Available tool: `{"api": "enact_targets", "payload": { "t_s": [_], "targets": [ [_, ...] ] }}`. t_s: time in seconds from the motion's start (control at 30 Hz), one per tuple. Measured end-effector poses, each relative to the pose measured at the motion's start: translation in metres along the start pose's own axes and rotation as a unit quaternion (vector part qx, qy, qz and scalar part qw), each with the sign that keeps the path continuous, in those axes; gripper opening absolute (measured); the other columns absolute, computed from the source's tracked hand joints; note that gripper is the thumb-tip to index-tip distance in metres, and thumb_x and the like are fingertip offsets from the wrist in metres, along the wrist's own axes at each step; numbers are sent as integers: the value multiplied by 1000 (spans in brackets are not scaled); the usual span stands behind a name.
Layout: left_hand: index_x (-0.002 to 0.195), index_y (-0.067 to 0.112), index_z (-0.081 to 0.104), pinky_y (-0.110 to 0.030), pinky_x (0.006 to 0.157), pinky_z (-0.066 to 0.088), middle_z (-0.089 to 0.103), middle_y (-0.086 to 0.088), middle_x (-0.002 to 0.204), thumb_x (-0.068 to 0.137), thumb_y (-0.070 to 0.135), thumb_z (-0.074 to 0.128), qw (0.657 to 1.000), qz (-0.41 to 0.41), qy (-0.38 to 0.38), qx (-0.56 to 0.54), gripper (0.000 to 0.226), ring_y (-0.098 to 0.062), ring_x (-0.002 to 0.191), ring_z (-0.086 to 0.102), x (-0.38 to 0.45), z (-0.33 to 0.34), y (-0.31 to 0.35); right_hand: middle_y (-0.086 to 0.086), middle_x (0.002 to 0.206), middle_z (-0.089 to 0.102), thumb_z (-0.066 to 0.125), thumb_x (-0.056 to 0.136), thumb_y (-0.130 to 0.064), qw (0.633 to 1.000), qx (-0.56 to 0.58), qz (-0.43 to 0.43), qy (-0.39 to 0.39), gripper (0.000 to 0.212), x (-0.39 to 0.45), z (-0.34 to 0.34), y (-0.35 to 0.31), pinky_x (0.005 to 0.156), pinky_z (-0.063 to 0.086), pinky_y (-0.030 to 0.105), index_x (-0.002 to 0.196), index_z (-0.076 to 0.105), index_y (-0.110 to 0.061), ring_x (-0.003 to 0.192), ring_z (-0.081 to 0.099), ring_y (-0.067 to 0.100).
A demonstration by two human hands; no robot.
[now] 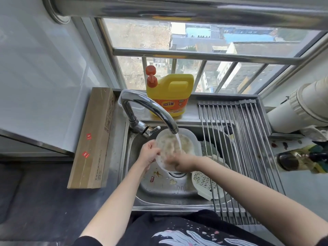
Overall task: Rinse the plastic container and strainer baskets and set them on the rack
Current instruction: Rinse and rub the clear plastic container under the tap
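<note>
A clear plastic container (186, 141) with cloudy water inside is held over the steel sink (159, 190), right under the running faucet (150, 107). My left hand (149, 155) grips its left rim. My right hand (181, 161) reaches into the container's near side, its fingers blurred. White strainer baskets (204, 183) lie tilted in the sink's right part, partly under the rack (248, 148) of steel bars that spans the sink's right side.
A yellow detergent jug (170, 93) stands on the ledge behind the sink. A long cardboard box (94, 139) lies along the sink's left. A white pipe (305, 107) and a dark bottle (294, 162) sit at the right. Food scraps dot the sink bottom.
</note>
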State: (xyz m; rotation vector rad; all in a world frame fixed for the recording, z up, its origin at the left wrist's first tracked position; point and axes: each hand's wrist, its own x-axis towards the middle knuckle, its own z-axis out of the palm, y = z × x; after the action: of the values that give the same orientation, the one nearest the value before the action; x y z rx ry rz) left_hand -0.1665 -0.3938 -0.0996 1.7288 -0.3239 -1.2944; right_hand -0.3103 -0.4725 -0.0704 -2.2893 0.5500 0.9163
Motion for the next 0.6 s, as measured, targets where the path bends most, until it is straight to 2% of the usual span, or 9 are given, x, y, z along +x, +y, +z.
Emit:
{"api": "enact_targets", "payload": {
  "t_s": [0.07,0.13,0.17,0.23,0.3,0.37,0.43,0.53,0.6],
  "targets": [
    [70,10,43,-21,42,19,33,-1,59,69,-18,45,1000,-2,1,1,28,-11,50,26,-1,0,2,-6,157,27,38,89,0,999,-15,-8,48,67,6,3,18,118,19,36,146,35,-36,145,21,19],
    [61,12,40,-23,45,18,33,1,57,69,-18,45,1000,-5,14,4,31,-12,50,25,-4,5,2,2,158,25,36,93,-4,988,-59,56,134,63,9,3,23,118,17,40,149,28,-31,146,17,26],
    [56,15,36,-23,45,17,31,2,56,69,-18,45,1000,-1,21,6,36,-11,50,23,-6,7,2,5,158,24,34,96,-7,985,-89,65,129,61,9,3,18,118,17,44,151,23,-29,145,17,31],
    [54,16,33,-23,45,17,29,4,54,70,-19,44,1000,6,25,8,41,-11,50,22,-8,10,0,-2,160,18,35,95,0,990,-129,7,58,68,4,11,15,115,19,51,150,19,-36,144,17,37],
    [54,17,34,-24,46,16,31,8,50,69,-20,45,1000,4,20,17,41,-12,51,22,-7,10,-3,-7,159,19,41,91,6,984,-169,-32,43,78,-4,7,31,114,25,49,149,20,-41,144,21,33],
    [54,18,36,-24,48,17,34,10,48,68,-18,46,999,0,22,23,40,-12,51,24,-7,12,-3,4,156,28,43,92,3,974,-197,47,102,71,-1,-3,44,112,29,43,152,19,-28,140,30,31],
    [55,17,34,-23,46,17,32,5,54,68,-17,46,999,-1,31,15,39,-12,50,23,-8,17,0,13,156,24,38,96,-3,971,-178,108,117,65,3,-6,21,113,23,47,153,11,-17,141,26,35],
    [56,16,31,-21,42,18,27,0,57,68,-19,46,1000,-6,21,-2,40,-12,49,23,-8,14,-3,4,160,16,36,96,-2,985,-161,-21,66,66,0,7,4,108,31,48,153,12,-24,141,28,32],
    [63,12,41,-21,44,20,31,-1,59,68,-19,46,1000,-20,11,-3,32,-13,51,27,-8,7,-7,-1,157,25,38,94,-4,971,-214,-33,102,69,8,0,28,110,33,45,151,18,-35,139,32,25]
  ]
}}
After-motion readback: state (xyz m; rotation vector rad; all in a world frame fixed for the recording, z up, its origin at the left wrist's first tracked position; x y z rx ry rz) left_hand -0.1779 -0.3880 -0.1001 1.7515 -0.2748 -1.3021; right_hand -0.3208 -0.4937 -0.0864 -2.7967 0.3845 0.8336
